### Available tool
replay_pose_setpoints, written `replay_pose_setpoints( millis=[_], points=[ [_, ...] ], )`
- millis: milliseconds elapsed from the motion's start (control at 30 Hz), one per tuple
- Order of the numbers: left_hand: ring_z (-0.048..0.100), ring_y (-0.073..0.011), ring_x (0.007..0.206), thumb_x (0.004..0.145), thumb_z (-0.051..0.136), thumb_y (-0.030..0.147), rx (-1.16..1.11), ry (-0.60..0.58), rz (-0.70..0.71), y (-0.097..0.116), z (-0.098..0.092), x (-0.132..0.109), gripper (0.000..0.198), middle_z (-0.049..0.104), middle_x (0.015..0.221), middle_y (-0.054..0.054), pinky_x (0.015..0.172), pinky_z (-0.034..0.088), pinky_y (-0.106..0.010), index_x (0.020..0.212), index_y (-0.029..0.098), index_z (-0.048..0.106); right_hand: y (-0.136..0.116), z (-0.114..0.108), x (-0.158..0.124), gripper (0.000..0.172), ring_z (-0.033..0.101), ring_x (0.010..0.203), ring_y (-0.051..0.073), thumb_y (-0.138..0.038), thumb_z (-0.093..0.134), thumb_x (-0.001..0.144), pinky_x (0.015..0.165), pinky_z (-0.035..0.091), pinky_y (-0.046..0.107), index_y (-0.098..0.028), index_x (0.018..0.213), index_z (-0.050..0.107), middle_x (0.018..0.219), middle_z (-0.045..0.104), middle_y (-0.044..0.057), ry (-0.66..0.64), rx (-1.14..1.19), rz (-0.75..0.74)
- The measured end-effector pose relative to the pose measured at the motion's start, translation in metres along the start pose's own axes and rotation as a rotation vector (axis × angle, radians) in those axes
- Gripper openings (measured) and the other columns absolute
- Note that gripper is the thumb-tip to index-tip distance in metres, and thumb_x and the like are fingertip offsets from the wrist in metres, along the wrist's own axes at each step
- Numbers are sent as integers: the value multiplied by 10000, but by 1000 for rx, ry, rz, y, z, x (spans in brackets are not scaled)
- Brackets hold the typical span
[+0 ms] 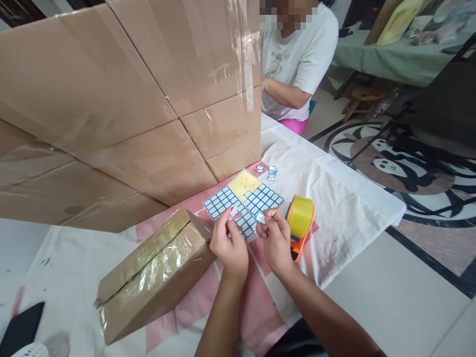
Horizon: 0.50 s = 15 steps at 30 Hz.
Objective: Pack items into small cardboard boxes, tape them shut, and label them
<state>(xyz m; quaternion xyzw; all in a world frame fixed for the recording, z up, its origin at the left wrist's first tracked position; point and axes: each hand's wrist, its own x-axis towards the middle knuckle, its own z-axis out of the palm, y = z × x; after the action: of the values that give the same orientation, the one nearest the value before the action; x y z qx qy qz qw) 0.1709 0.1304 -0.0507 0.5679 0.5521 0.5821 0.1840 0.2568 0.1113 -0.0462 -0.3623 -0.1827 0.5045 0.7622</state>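
Between the fingertips of my left hand (229, 240) is a small white paper piece (233, 211). My right hand (275, 238) pinches a small white label with a blue edge (260, 217). Both hands hover over a sheet of blue-bordered labels (263, 198), whose far part shows a bare yellow backing (243, 184). Right beside my right hand stands an orange tape dispenser (311, 225) with a roll of yellow tape (301, 216). A few loose labels (272, 172) lie past the sheet's far corner.
A taped cardboard box (156, 272) lies to the left of my hands. Stacked cardboard boxes (148, 99) form a wall behind the sheet. Another person (297, 64) sits beyond it. A dark flat object (23, 327) lies at lower left. The cloth-covered table's edge (364, 243) runs along the right.
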Motion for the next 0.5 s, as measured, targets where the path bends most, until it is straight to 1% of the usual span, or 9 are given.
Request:
replay_pose_setpoints(
  millis=[67,133,233,300,333,367,400,433,500],
  points=[
    [741,-235,1064,1009,446,210,174,-151,141,-14,3,-1,317,754,1183,-137,871,618,-368,1210,175,690,-2,1,1,171,315,518,52,-281,675,860,497,254,209,-216,798,530,705,405,-71,23,21,7],
    [680,-276,1210,986,433,144,355,-330,188,-27,6,-2,347,753,1202,-138,989,577,-440,1209,172,697,-2,2,2,206,329,511,52,-294,698,836,485,254,202,-215,777,517,678,397,-77,42,30,51],
    [578,-334,1341,927,484,91,574,-565,199,-36,6,-6,364,752,1211,-127,1070,511,-542,1198,183,709,-2,4,3,243,330,490,55,-321,716,816,469,258,194,-216,760,504,609,364,-92,44,35,137],
    [528,-375,1382,882,549,98,645,-674,242,-35,3,-10,411,712,1300,-133,1094,474,-598,1263,178,679,-2,4,3,248,328,487,52,-327,726,803,464,265,191,-216,768,507,612,369,-94,44,41,169],
    [509,-385,1397,871,567,110,647,-702,277,-33,-1,-14,456,671,1366,-145,1093,476,-600,1317,165,644,-2,5,3,250,333,490,49,-325,733,796,463,268,190,-216,774,509,634,385,-90,44,46,177],
    [496,-378,1410,874,566,119,633,-701,315,-29,-6,-18,499,625,1426,-159,1088,489,-580,1371,151,599,-2,5,2,253,338,492,45,-324,737,793,461,269,190,-216,780,509,663,404,-85,40,49,180],
    [505,-352,1409,890,551,124,608,-676,353,-24,-14,-22,523,594,1460,-168,1081,508,-537,1413,142,556,-3,5,1,254,344,490,39,-326,738,797,459,269,191,-217,786,509,697,426,-80,28,47,182],
    [541,-311,1383,908,535,121,571,-631,393,-18,-23,-26,521,602,1452,-169,1068,527,-477,1429,139,531,-3,5,1,254,351,486,34,-330,733,809,459,269,195,-217,790,506,734,449,-73,8,40,182],
    [641,-222,1267,927,533,100,500,-511,491,-3,-50,-29,474,697,1334,-123,1038,537,-364,1394,180,552,-4,4,-1,254,371,482,27,-331,717,847,460,266,205,-217,793,497,809,489,-58,-51,14,169]
  ],
)
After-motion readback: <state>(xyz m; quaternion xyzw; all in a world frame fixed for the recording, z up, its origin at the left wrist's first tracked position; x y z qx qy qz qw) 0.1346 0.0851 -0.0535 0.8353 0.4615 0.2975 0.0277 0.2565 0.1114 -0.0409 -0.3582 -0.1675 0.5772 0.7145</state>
